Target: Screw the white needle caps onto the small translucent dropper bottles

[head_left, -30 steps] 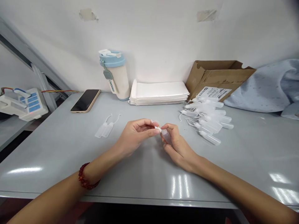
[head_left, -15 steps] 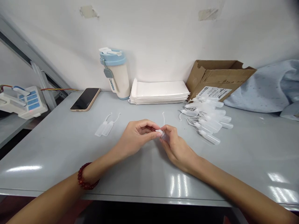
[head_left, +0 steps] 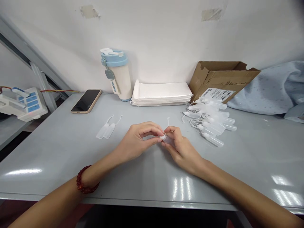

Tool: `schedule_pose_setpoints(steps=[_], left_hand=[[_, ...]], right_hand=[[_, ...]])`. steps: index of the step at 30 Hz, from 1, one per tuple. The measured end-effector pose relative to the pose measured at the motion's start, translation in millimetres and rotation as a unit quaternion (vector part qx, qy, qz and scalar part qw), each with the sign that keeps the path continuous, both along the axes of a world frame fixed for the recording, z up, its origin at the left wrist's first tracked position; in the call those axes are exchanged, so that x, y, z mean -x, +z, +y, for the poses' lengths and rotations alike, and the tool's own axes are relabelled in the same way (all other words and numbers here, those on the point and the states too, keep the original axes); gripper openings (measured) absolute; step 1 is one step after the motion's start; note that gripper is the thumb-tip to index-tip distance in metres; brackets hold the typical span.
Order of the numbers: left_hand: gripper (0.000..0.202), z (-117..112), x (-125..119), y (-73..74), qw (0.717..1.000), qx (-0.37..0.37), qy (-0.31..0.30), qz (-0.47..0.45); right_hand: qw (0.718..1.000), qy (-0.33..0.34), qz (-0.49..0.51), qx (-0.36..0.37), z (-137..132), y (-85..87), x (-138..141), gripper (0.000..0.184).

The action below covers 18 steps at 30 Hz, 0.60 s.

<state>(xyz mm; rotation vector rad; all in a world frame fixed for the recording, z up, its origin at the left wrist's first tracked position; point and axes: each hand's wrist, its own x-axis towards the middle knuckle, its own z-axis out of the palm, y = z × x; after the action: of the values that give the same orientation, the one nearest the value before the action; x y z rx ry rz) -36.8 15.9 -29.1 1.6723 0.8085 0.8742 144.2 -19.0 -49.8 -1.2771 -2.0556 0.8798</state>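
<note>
My right hand (head_left: 181, 146) is closed around a small translucent plastic bottle (head_left: 168, 139) just above the grey table (head_left: 71, 152). My left hand (head_left: 139, 139) pinches the bottle's white cap end between thumb and fingers, and a thin white strap (head_left: 168, 120) sticks up behind the fingers. Both hands meet at the middle of the table. Two similar bottles (head_left: 106, 129) lie side by side to the left. A pile of several such bottles (head_left: 212, 118) lies to the right.
At the back stand a blue-lidded tumbler (head_left: 117, 75), a stack of white pouches (head_left: 161, 93) and an open cardboard box (head_left: 220, 79). A phone (head_left: 86, 101) lies at the back left. A white device with blue buttons (head_left: 23, 103) sits at far left, blue cloth (head_left: 273, 88) at far right.
The hands stayed together at the table's middle and sank slightly. The white strap rose into view behind the fingers. My left fingers shifted on the cap end.
</note>
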Motion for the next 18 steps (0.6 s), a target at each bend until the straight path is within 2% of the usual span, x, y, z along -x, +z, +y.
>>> schedule_pose_setpoints(steps=[4,7,9,12,16,18], left_hand=[[0.014,-1,0,0.6,0.999,0.040,0.033,0.006],[0.020,-1,-1,3.0,0.992,0.080,0.054,0.080],[0.023,-1,0,4.5,0.988,0.082,0.045,0.125],[0.020,-1,0,4.9,0.989,0.056,0.022,0.135],[0.015,-1,3,3.4,0.993,-0.035,-0.014,0.109],[0.015,-1,3,3.5,0.994,-0.041,-0.021,0.102]], right_hand=[[1.000,0.006,0.003,-0.015,-1,-3.9,0,0.022],[0.999,0.010,-0.022,-0.048,-1,-8.2,-1,0.024],[0.997,0.011,-0.038,-0.066,-1,-9.6,-1,0.024],[0.997,0.012,-0.041,-0.068,-2,-10.2,-2,0.025],[0.997,0.008,-0.035,-0.068,-1,-11.2,-2,0.023],[0.997,0.005,-0.041,-0.069,-1,-11.6,-2,0.021]])
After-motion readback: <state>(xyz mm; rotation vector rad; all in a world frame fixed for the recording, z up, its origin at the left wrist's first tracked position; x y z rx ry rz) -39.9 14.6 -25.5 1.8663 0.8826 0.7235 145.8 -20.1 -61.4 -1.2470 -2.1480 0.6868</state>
